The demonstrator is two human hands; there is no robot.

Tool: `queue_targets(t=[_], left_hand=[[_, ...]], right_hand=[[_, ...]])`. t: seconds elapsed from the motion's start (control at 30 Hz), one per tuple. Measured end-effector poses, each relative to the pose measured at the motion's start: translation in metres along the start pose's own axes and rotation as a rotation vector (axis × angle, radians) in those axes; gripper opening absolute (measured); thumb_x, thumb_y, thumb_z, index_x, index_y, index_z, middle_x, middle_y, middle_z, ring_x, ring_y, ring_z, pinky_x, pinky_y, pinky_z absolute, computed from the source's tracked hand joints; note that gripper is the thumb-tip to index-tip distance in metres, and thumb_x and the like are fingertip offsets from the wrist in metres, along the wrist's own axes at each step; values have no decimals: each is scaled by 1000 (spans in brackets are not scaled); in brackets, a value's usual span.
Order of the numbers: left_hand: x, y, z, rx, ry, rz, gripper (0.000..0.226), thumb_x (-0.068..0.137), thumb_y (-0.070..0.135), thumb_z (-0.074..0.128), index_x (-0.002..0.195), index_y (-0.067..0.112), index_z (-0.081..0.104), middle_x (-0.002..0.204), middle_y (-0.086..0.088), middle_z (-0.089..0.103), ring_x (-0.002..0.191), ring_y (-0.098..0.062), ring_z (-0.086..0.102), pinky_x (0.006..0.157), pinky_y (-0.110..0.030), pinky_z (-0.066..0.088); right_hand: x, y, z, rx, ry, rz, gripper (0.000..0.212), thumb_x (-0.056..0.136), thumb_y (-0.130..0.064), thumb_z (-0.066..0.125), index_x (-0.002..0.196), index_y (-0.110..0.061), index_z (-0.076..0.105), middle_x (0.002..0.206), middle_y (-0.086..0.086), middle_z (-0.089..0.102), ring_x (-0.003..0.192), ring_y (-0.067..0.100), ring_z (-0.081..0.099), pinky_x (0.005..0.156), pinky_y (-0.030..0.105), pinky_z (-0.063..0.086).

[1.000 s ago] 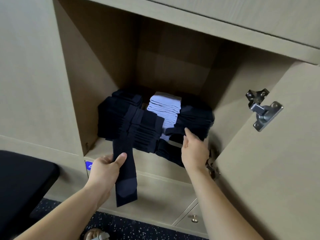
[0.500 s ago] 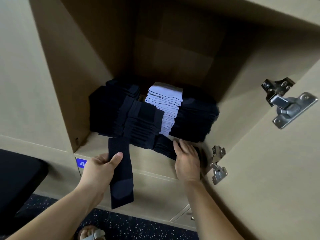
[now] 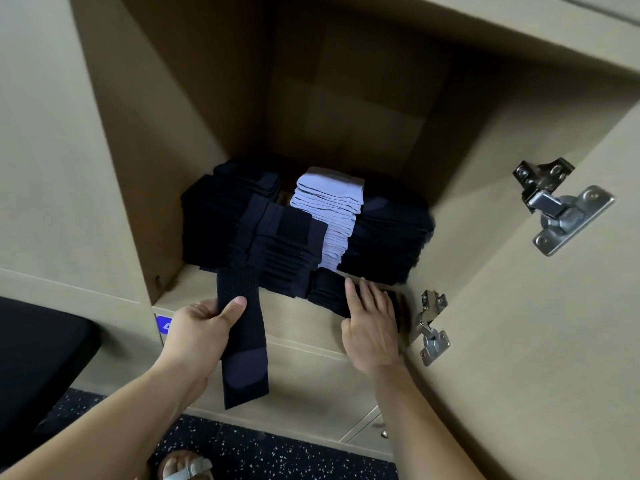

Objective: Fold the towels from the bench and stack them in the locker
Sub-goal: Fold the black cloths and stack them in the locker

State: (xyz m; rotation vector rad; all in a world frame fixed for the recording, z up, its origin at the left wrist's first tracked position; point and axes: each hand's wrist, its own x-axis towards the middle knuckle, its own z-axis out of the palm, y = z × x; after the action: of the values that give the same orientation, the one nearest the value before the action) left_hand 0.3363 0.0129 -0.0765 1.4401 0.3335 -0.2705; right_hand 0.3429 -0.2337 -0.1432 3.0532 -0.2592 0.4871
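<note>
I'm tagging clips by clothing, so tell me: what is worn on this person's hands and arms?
Nothing that shows. The left hand and the right hand are bare: no gloves, rings, watch or bracelet visible. The left forearm and the right forearm are uncovered right to the picture's lower edge, so no sleeve comes into view.

At right, an upper hinge (image 3: 562, 209) and a lower hinge (image 3: 431, 327); below, speckled floor (image 3: 277, 455), a sandal (image 3: 188, 467); blue label (image 3: 163, 325) at left.

Both bare arms reach forward. The left hand (image 3: 204, 329) pinches a dark cloth (image 3: 244, 362) with its thumb. The right hand (image 3: 372, 323) lies flat, fingers straight.
</note>
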Motion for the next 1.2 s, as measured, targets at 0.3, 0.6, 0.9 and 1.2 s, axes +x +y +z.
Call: queue_targets(t=[0.3,0.6,0.9,1.2], left_hand=[[-13,10,4,24,10,13,18,95,25,64,95,8,71,84,-9,76,80,-27,72,65,-33,56],[-55,32,8,118,7,91,16,95,26,64,92,12,72,87,-6,75,82,-23,71,69,-34,57],[-92,31,11,306,-12,179,25,92,39,65,82,17,70,83,-5,76,86,-28,71,84,-49,57],[-87,29,11,586,-22,264,35,99,41,51,122,16,61,118,-2,65,100,-17,56,81,-28,40]], right_hand=[[-7,-18,-28,201,157,-9,53,85,-25,33,127,-4,59,123,14,64,115,31,59,101,42,46],[-62,-104,-121,1342,-266,230,25,95,-27,59,113,-14,68,107,-4,70,93,-8,62,83,10,47],[-95,-117,-159,1939,-448,597,19,97,-5,52,103,-3,70,94,14,74,82,21,72,74,31,58],[-75,-65,-140,1639,-227,813,9,92,-10,61,95,-11,70,105,16,72,89,24,66,85,43,53]])
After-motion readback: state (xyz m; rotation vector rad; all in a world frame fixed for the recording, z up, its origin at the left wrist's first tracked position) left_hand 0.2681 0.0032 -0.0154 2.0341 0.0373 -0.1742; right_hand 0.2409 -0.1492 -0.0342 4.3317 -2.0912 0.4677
